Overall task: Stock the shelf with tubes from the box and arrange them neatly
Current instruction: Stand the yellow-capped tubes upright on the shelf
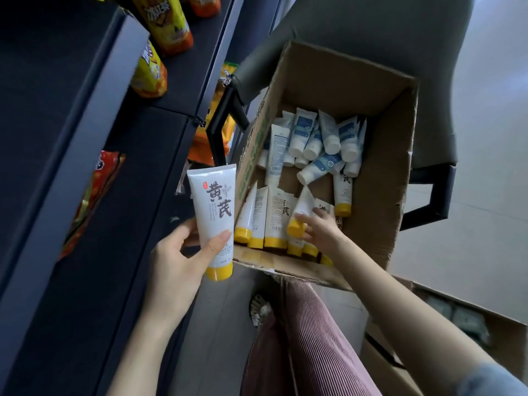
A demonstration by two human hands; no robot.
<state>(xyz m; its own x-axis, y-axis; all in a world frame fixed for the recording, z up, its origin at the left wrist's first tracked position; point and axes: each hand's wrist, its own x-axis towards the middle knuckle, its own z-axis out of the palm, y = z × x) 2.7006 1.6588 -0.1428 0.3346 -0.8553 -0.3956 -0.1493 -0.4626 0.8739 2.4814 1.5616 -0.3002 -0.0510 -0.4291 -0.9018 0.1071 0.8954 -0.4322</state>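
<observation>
My left hand (178, 261) grips a white tube with a yellow cap (215, 212), held upright, cap down, between the dark shelf (94, 172) and the cardboard box (380, 155). Inside the box my right hand (321, 228) closes its fingers on a second yellow-capped tube (300, 215) that tilts up out of a row of like tubes (263, 221) along the near wall. White and blue tubes (323, 141) lie heaped at the far end of the box.
The box rests on a grey chair (357, 30) with black armrests (440, 195). Yellow drink bottles (165, 24) and snack bags (91, 195) stand on the shelves. Another cardboard box (457, 324) sits at lower right. My striped trouser leg (303, 338) is below the box.
</observation>
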